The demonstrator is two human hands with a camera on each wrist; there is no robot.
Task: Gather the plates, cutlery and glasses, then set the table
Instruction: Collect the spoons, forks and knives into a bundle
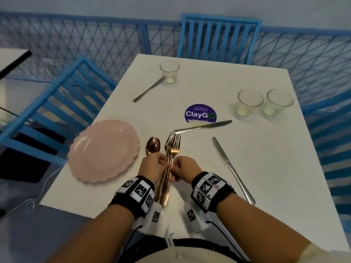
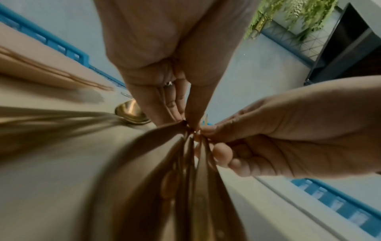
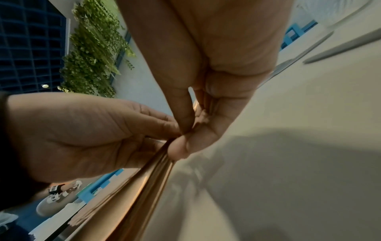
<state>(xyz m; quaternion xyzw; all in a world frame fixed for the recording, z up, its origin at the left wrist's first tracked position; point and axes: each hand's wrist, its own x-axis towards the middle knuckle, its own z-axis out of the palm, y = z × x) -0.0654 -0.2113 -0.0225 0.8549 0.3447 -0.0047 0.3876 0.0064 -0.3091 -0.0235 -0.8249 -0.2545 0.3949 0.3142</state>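
Observation:
My left hand (image 1: 154, 166) grips a bundle of copper-coloured cutlery (image 1: 171, 147) near the table's front: forks fanned upward and a spoon (image 1: 152, 146) beside them. My right hand (image 1: 182, 168) pinches one handle in that bundle; the wrist views show my thumb and fingers (image 3: 185, 120) closed on the handles (image 2: 198, 179). A pink scalloped plate (image 1: 104, 149) lies to the left. Two silver knives lie on the table, one (image 1: 204, 126) past the forks, one (image 1: 232, 169) to the right. Three clear glasses stand farther off: one (image 1: 169, 71) at the back, two (image 1: 250, 102) (image 1: 279, 102) at the right.
A silver utensil (image 1: 149, 89) lies by the back glass. A purple round sticker (image 1: 200, 113) marks the middle of the white table (image 1: 266, 141). Blue chairs stand at the far end (image 1: 218, 37), on the left (image 1: 57, 103) and at the right edge (image 1: 330, 141).

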